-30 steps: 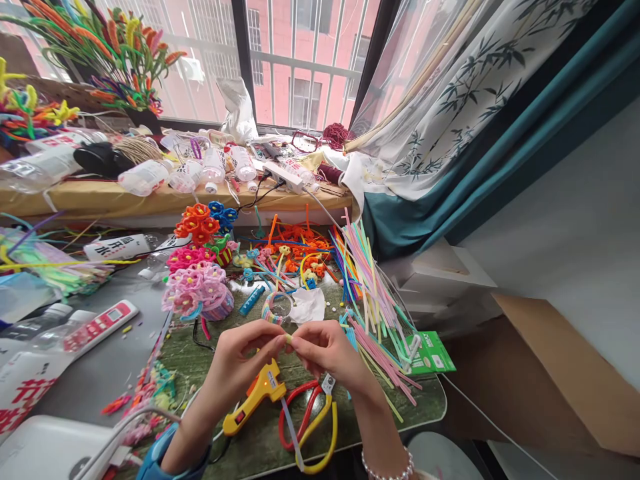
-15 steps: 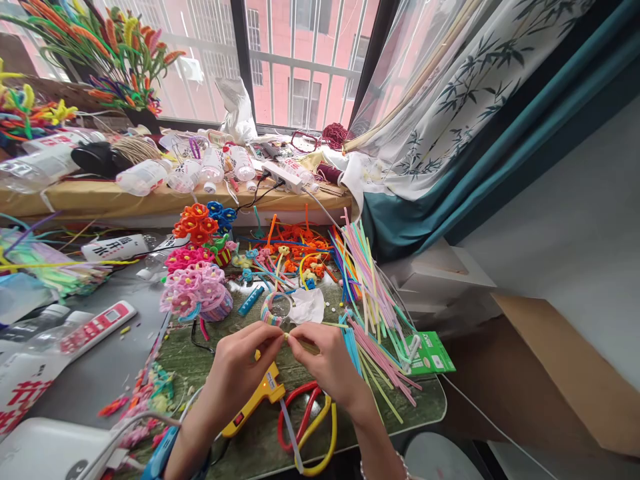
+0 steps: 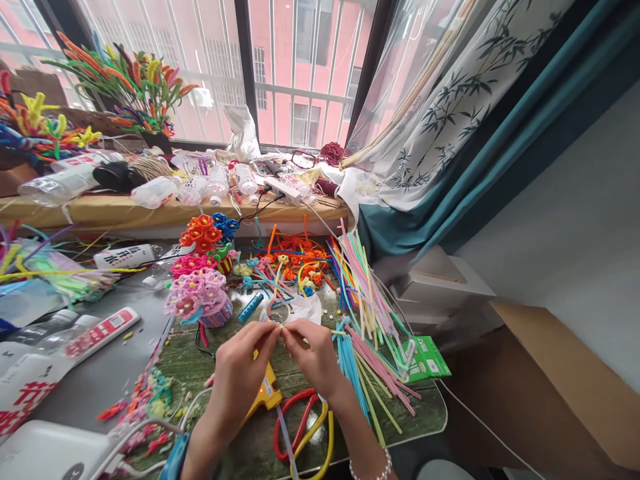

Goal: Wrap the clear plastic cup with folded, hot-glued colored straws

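Note:
My left hand (image 3: 245,360) and my right hand (image 3: 313,357) meet fingertip to fingertip over the table. Both are closed in a pinch on a small pale yellow piece (image 3: 281,327), which looks like pipe cleaner; the fingers cover most of it. Just beyond the fingertips lies a striped ring-shaped piece (image 3: 270,311) beside a crumpled white paper (image 3: 306,308). Under my left hand is a yellow hot glue gun (image 3: 270,395) with a clear glue stick. Scissors (image 3: 331,437) with red and yellow handles lie below my right hand.
Loose pipe cleaners (image 3: 367,287) spread at the right, by a green packet (image 3: 427,359). Pipe-cleaner flowers (image 3: 197,293) stand at the left of the mat, near a teal stick (image 3: 251,307). Plastic bottles (image 3: 157,191) line the sill. A white device (image 3: 50,453) with cables sits at front left.
The camera view has shifted slightly, so the scene sits a little lower. My hands stay pinched together, fingertips now closer to the striped ring; the small piece is more covered.

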`<state>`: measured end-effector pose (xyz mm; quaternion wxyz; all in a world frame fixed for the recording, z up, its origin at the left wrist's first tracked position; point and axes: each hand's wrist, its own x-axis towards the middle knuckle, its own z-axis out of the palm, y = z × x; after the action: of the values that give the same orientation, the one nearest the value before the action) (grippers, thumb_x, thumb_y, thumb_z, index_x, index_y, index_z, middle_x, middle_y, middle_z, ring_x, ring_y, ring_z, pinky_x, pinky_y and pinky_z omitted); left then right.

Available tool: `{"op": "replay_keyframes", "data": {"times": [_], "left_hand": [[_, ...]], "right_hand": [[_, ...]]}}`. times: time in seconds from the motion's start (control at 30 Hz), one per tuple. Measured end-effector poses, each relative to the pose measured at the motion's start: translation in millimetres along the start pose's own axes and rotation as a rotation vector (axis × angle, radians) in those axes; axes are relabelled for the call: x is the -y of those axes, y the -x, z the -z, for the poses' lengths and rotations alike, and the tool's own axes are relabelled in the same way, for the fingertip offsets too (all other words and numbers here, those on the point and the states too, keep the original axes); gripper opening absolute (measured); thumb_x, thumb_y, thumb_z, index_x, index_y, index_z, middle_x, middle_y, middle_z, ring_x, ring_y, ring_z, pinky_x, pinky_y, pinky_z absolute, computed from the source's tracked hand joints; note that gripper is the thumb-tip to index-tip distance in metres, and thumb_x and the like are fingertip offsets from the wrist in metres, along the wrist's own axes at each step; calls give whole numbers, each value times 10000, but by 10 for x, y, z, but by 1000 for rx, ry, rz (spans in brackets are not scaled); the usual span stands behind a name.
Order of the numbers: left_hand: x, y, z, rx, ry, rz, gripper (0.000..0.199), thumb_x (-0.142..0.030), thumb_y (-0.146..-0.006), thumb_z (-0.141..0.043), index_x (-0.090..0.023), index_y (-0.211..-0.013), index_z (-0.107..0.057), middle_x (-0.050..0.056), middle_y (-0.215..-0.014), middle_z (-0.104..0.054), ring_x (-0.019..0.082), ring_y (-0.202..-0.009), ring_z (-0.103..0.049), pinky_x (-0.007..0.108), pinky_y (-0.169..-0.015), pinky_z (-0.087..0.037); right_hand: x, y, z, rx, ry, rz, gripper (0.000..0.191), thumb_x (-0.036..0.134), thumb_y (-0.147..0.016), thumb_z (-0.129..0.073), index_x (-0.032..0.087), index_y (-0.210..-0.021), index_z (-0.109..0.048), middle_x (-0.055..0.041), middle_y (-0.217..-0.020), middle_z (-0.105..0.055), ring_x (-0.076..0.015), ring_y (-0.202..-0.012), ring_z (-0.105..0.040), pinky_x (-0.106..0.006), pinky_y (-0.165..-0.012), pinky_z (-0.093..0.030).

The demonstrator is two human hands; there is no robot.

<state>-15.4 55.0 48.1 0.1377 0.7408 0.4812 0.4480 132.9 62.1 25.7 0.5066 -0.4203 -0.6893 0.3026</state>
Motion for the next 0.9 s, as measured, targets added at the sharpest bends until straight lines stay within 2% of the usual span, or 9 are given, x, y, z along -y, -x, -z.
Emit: {"op": "replay_keyframes", "data": {"times": [0.13, 0.2, 0.3, 0.4, 0.53, 0.63, 0.73, 0.9], "left_hand": [[21, -136, 126, 118, 488, 400, 201, -359, -794, -710, -158, -791, -719, 5, -660, -692, 115, -551, -593, 194, -511, -463], [46, -202, 175, 144, 625, 502, 233, -382, -734, -762, -153, -734, -723, -4, -614, -674, 97, -533, -556, 179, -500, -433], [96, -280, 204, 149, 745, 571, 277, -399, -653, -817, -143, -657, -710, -13, -571, -646, 76, -515, -511, 168, -492, -398], [142, -328, 183, 140, 807, 604, 298, -400, -615, -838, -144, -678, -701, -17, -579, -648, 78, -513, -511, 174, -490, -383], [184, -369, 137, 165, 777, 608, 332, -422, -615, -831, -148, -732, -683, -16, -605, -655, 93, -524, -526, 189, -494, -383], [219, -401, 116, 229, 728, 565, 362, -454, -617, -817, -143, -734, -671, -12, -599, -649, 96, -516, -510, 200, -492, -384], [273, -422, 93, 304, 704, 512, 375, -481, -632, -795, -143, -721, -657, -18, -577, -628, 95, -507, -500, 202, -494, -384], [377, -385, 40, 364, 674, 457, 337, -465, -700, -752, -150, -727, -638, -14, -589, -628, 99, -515, -518, 202, -496, -393]], "right_hand": [[-14, -123, 41, 79, -132, -6, 251, 339, -950, -546, 169, -823, -680, -10, -689, -612, -120, -575, -546, -243, -583, -442], [-13, -193, 50, 116, -189, 0, 259, 360, -942, -556, 166, -825, -683, -8, -686, -605, -115, -560, -540, -238, -565, -442], [-20, -292, 39, 139, -252, 33, 279, 400, -927, -573, 166, -829, -690, -8, -688, -614, -108, -542, -535, -232, -544, -442], [-56, -357, 5, 147, -278, 84, 318, 447, -915, -576, 172, -806, -694, -11, -686, -629, -112, -546, -552, -230, -536, -450], [-148, -372, -46, 116, -250, 103, 356, 475, -914, -566, 172, -783, -699, -17, -663, -630, -112, -516, -539, -233, -510, -437], [-231, -348, -75, 77, -223, 86, 365, 485, -912, -566, 170, -785, -698, -18, -648, -634, -110, -507, -534, -238, -524, -440], [-321, -309, -111, 92, -243, 51, 375, 503, -913, -559, 171, -800, -693, -15, -643, -633, -114, -519, -549, -236, -533, -454], [-434, -208, -177, 97, -260, 17, 350, 469, -936, -536, 168, -834, -683, -29, -691, -641, -120, -548, -545, -247, -544, -461]]}}
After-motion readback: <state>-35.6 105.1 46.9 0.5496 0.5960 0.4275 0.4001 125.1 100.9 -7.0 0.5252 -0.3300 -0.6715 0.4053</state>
